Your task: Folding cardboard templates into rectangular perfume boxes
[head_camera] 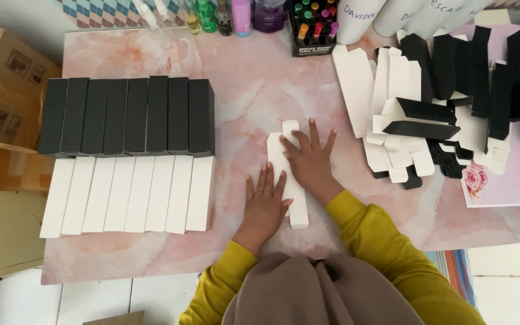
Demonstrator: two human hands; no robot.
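Observation:
A flat white cardboard box blank [278, 153] lies on the pink marble tabletop [248, 84], long side running away from me. My left hand [265, 203] presses flat on its near left part, fingers spread. My right hand [310, 157] presses flat on its far right part, fingers spread. Both sleeves are mustard yellow.
At left lie a row of several folded black boxes [127, 115] and, nearer me, a row of white ones [130, 194]. A loose heap of flat black and white blanks [446, 102] covers the right side. Small bottles [236, 15] and white rolls [356, 18] stand along the far edge.

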